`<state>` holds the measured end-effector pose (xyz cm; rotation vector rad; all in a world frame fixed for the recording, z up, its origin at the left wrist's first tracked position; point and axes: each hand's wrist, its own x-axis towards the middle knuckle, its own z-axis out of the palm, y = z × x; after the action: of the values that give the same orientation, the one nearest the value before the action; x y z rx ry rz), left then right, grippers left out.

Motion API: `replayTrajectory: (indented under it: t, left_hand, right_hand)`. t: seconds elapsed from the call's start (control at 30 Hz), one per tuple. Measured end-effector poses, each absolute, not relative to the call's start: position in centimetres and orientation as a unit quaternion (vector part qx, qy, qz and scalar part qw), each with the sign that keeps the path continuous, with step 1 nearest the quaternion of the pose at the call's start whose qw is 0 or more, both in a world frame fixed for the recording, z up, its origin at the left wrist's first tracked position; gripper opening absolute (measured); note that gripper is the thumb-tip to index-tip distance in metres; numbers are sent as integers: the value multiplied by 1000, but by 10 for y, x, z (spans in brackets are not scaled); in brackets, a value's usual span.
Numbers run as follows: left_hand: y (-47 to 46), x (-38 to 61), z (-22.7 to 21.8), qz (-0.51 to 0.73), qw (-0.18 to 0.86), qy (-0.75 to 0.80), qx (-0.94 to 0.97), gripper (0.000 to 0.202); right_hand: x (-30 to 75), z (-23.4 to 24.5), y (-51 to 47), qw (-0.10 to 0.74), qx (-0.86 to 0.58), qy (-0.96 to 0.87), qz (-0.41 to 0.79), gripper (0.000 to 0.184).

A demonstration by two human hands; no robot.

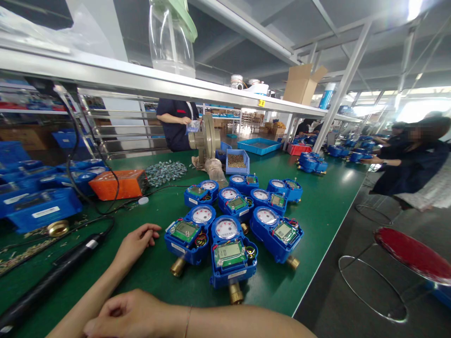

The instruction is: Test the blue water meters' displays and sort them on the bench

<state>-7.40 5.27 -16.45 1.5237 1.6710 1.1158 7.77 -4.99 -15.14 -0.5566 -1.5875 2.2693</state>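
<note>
The left hand (141,238) is released, its fingers loosely bent over the green table (327,206), just beside the nearest left of eight blue meters (232,251) and not touching it. The right hand (128,312) is curled at the left forearm — whether anything sits inside it, I cannot tell. The eight meters stand clustered ahead and to the right of the hands, each with one round dial and one display; three brass fittings (236,294) jut from the front three. Left of the cluster are one white cap (143,200), one orange box (120,184) and one black rod-like tool (52,277). Farther back come one heap of small bluish parts (166,173), one beige blower (208,137) and one cyan tray (261,146); one red stool (414,253) stands off to the right.
</note>
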Motion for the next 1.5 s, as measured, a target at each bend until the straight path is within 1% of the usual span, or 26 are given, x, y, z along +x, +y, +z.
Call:
replayTrajectory:
  t: [0.2,0.67,0.9,1.2,1.4,1.5]
  left_hand:
    - [53,-74,-165,428,296,628,579,33]
    - [52,-72,-163,425,297,633,575,37]
    - [52,-74,-163,414,295,635,582,35]
    - [53,-73,-163,424,296,631,578,35]
    - [52,-70,-159,423,296,636,574,35]
    - [51,-70,-158,424,297,636,573,34]
  right_hand:
    - [79,-149,-49,155,-178,-553,799,51]
    - [79,-150,-50,152,-213,-571,778,47]
    - [78,-150,-48,154,-201,-573,780,48]
    - [78,-148,-49,146,-196,-568,786,54]
    - [79,-147,-49,153,-209,-569,781,50]
    - [77,-150,-48,149,-191,-563,790,50]
